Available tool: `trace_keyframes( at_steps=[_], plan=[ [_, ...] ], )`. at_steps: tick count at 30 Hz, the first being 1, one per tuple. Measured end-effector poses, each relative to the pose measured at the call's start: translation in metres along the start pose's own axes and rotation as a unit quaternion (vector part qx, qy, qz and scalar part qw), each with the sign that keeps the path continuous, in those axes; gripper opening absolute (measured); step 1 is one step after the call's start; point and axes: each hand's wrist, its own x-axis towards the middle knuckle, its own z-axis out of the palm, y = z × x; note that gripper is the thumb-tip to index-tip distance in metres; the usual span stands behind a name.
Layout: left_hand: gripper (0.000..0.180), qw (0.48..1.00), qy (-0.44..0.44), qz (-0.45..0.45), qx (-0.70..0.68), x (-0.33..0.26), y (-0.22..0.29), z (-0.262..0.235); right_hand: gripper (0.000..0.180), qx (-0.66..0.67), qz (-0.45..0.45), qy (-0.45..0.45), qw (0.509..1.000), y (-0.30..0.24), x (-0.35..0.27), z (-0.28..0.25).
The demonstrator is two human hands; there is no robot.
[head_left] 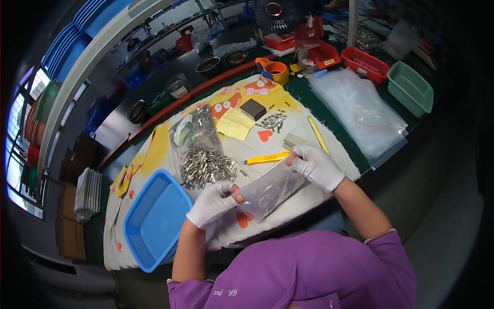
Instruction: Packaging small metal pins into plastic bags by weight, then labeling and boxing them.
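Between my hands hangs a clear plastic bag [270,193] with small metal parts inside, its upper edge pulled straight. My left hand [213,202], in a white glove with bare fingertips, pinches the bag's left corner. The right corner is pinched by my right hand [318,166], gloved the same way. Just beyond my left hand lies a heap of small silvery metal parts [208,167], spilling from a large clear bag [193,129]. A yellow utility knife [266,158] rests on the cloth behind the held bag. Near my right hand is a small grey block [294,140].
A blue basket [157,219] stands at the left on the patterned cloth [236,234]. Farther back are a yellow paper [235,123], a dark block [253,109] and a smaller pile of parts [272,121]. Flat clear bags [355,110], red bins [364,64] and a green basket [410,87] sit at the right.
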Motion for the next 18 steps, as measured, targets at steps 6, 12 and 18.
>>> trace_keyframes(
  at_steps=[6,12,18],
  plan=[
    [0.017,0.995,-0.036,-0.031,0.09,0.008,0.004,0.0,0.025,0.037,0.036,-0.013,0.999,0.007,0.002,0.0],
    [0.013,0.946,-0.009,0.1,0.308,0.025,0.054,0.029,0.028,-0.031,0.002,-0.02,0.999,0.005,0.003,-0.004],
    [0.009,0.988,-0.072,-0.116,-0.067,0.032,0.036,0.018,0.033,-0.297,-0.077,0.125,0.944,-0.022,0.006,-0.027]
  ],
)
